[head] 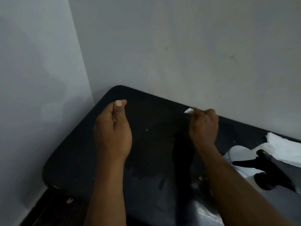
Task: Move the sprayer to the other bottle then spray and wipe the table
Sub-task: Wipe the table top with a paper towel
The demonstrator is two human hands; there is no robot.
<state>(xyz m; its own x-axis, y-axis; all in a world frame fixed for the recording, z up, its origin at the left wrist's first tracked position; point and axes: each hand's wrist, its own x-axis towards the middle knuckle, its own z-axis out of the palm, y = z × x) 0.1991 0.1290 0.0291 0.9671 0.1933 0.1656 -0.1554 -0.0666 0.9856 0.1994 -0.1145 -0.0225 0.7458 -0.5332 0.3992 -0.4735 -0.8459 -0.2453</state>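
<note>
At the near edge of the black table (78,152), a glossy wet patch (203,212) is seen, with dark streaks spread farther in towards the table's middle. At the table's right side, the black sprayer (268,163) is seen against a white bottle (239,152). Whether it is screwed on, and whether one bottle or two stand there, cannot be told. Just behind them, nearer the table's right back edge, a heap of white paper towels (285,144) is laid.

Farther in, both hands are held above the tabletop, well apart. The left hand (112,132) is raised over the table's left half, its fingers curled into the palm and the thumb pressed flat on the forefinger. Nothing is seen in it. The right hand (203,128) is held near the table's back edge, and a small white scrap (188,110) is pinched between its thumb and fingertips, the other fingers curled in.

Behind the table and at its left side, plain grey walls (179,46) are met in a corner.
</note>
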